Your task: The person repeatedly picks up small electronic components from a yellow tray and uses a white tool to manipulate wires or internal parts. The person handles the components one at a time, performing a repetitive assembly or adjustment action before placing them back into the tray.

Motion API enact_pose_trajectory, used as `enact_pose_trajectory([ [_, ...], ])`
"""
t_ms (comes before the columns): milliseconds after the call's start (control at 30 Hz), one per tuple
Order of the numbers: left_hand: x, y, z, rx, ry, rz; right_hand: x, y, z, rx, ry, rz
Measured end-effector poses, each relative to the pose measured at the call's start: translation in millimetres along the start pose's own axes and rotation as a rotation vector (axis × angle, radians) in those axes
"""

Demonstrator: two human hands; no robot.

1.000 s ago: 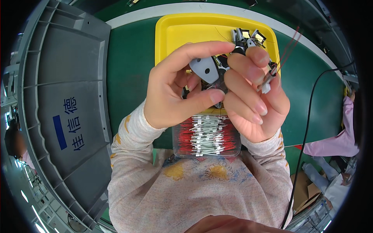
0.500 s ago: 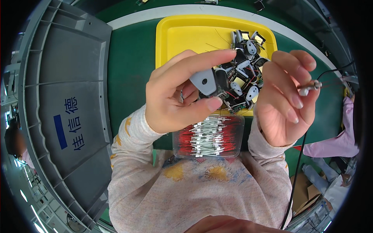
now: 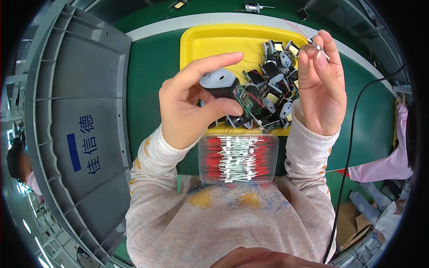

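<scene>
My left hand [image 3: 181,105] grips a small black electronic device with a rounded grey end cap [image 3: 220,79] between thumb and fingers; a green circuit board shows along its side, by the thumb. Raised at the right, my right hand [image 3: 325,91] pinches a small slim metal part [image 3: 316,47] with fine reddish wires, too blurred to name. Beneath both hands lies a yellow tray [image 3: 201,38], heaped on its right side with several similar black and grey devices [image 3: 272,69]. Nearer me stands a clear plastic box [image 3: 277,167] full of thin red and white leads [image 3: 239,158].
A big grey plastic crate [image 3: 89,98] stands upright at the left. A black cable [image 3: 353,129] runs down the right side. Beyond the tray, small loose parts [image 3: 252,7] lie past a white strip [image 3: 156,29]. Another person's pink sleeve [image 3: 384,154] is at the right.
My right hand has risen away from me with the metal part. The left hand has shifted slightly left and tilted the device, so more of its circuit board shows.
</scene>
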State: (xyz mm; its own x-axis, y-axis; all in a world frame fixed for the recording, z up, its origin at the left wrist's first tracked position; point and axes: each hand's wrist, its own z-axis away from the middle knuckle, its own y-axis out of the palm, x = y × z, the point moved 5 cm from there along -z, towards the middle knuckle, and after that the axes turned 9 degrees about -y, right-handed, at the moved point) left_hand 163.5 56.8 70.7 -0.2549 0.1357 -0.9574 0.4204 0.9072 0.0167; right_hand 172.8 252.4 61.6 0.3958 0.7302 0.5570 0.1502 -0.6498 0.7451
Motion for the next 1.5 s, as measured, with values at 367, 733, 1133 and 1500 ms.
enact_pose_trajectory([
  [367,0,-2,7,-0.063,-0.214,0.260,-2,17,3,-0.083,-0.221,0.513],
  [733,-5,1,0,0.202,0.023,-0.369,-8,42,4,0.200,-0.177,0.802],
  [1133,6,13,-1,0.400,-0.166,-0.008,-13,39,7,0.222,-0.070,0.596],
  [1500,5,11,0,0.388,-0.107,-0.158,-14,33,2,0.553,0.062,0.596],
])
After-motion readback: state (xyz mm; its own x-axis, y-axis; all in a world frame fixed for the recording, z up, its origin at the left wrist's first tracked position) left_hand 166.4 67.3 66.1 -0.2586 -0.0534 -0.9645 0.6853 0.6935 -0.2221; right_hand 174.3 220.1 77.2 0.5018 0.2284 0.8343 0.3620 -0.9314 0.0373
